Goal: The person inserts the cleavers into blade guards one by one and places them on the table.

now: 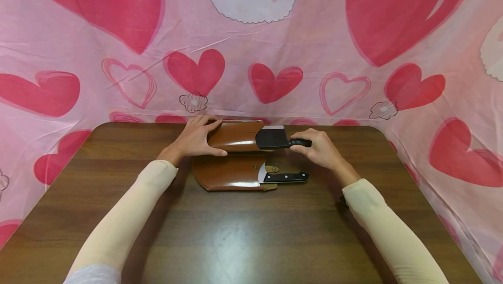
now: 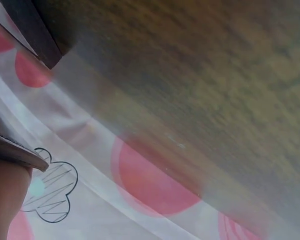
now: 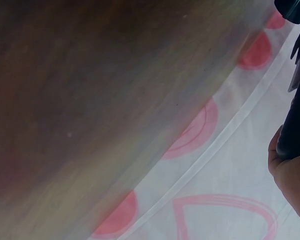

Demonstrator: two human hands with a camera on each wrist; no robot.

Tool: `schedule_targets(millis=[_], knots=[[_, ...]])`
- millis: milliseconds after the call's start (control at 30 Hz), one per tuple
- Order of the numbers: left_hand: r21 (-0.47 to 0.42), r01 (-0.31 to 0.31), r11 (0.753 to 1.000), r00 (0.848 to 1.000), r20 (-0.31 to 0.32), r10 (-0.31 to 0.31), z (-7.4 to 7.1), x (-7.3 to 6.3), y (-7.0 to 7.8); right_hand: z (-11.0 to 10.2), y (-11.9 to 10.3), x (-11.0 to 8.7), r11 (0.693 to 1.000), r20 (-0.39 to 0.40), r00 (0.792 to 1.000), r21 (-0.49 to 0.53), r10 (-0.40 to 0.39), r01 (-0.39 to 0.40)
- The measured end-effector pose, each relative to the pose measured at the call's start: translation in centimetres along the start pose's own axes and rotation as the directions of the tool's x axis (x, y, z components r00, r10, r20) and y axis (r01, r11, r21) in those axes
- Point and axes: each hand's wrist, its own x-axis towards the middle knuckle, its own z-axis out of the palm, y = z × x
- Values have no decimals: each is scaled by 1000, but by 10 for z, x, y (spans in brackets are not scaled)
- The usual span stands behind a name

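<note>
Near the table's far edge, my left hand [image 1: 198, 135] grips the left end of a brown leather knife sheath [image 1: 237, 135], thumb along its near side. My right hand [image 1: 319, 146] holds the black handle [image 1: 300, 142] of a cleaver. Its dark blade [image 1: 273, 138] with a lighter edge is partly inside that sheath, the handle end sticking out to the right. Just nearer lies a second brown sheath [image 1: 232, 172] holding a knife with a riveted black handle [image 1: 288, 177]. The right wrist view catches the cleaver's handle [image 3: 296, 120] and part of my right hand [image 3: 292, 180].
A brown wooden table [image 1: 235, 240] lies under both sheaths, its far edge close behind the upper one. A pink cloth with hearts [image 1: 275, 81] hangs behind and at both sides. The second sheath's strap [image 1: 272, 169] has a metal snap.
</note>
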Motion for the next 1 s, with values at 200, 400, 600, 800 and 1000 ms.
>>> schedule_targets(millis=[200,400,600,800,1000], knots=[[2,-7,1000,1000,1,7,1,1,-2,0,-2,1,1000,-4,1000,-2,-10,10],[1,-3,1000,1000,-1,3,3,1,0,0,-4,1,1000,-1,1000,-1,-11,11],[-2,-5,1000,1000,2,5,3,3,4,2,-7,3,1000,1,1000,14,-14,14],[10,-8,1000,1000,7,8,3,4,8,4,-9,4,999,5,1000,27,-17,17],[16,-18,1000,1000,13,18,4,6,11,7,-12,4,999,3,999,29,-32,32]])
